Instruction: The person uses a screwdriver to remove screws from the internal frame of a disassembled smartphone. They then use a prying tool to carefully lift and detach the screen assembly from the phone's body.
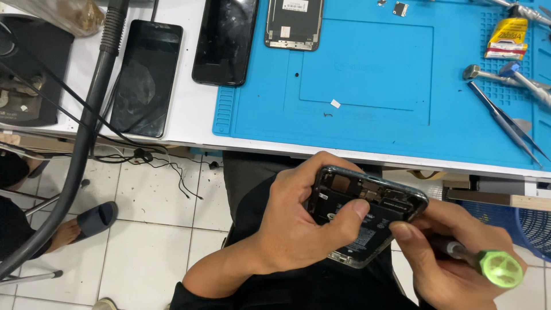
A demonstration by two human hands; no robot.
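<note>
My left hand (298,221) grips the opened phone (367,213) over my lap, below the bench edge; thumb pressed on its exposed internals. My right hand (453,252) is closed around a screwdriver with a green cap (500,268), tip hidden behind my fingers at the phone's lower right side. On the blue mat (367,74): tweezers (505,123), a yellow glue tube (507,38), a detached screen (294,23). Two dark phones (146,77) lie left of the mat.
</note>
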